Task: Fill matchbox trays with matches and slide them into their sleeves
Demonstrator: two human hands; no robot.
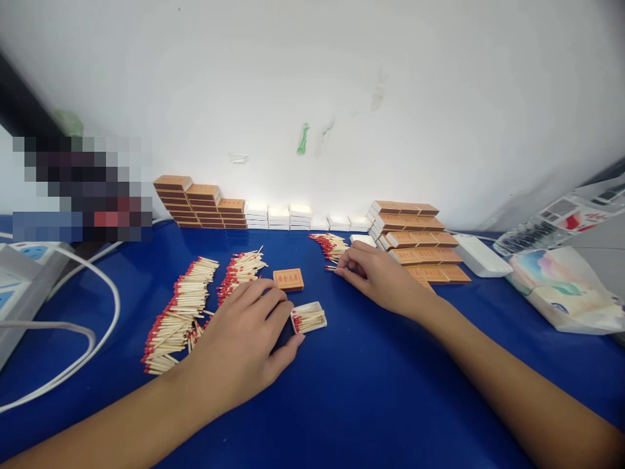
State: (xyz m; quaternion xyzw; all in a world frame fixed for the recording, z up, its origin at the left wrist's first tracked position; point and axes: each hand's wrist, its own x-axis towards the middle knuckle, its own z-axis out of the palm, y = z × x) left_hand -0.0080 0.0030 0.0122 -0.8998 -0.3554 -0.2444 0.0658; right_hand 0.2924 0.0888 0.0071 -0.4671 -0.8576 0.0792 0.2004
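My left hand (pixel 249 332) is closed at the left end of a small white matchbox tray (pixel 319 324), thumb on the near side and fingers on the far side. Red-tipped matches (pixel 308 320) lie inside the tray. A closed orange matchbox sleeve (pixel 288 280) rests just beyond it. My right hand (pixel 374 273) is pinched, with a match (pixel 331 268) sticking out from its fingertips, beside a small pile of matches (pixel 332 246). Longer rows of matches (pixel 190 293) spread left of my left hand, which partly hides them.
Stacked orange matchboxes (pixel 195 202) stand by the wall at left, others (pixel 420 238) at right. White trays (pixel 278 217) line the wall between them. A white box (pixel 481 255), tissue pack (pixel 561 286) and plastic bottle (pixel 551 221) sit right. White cables (pixel 114 293) and a power strip (pixel 29 280) occupy the left.
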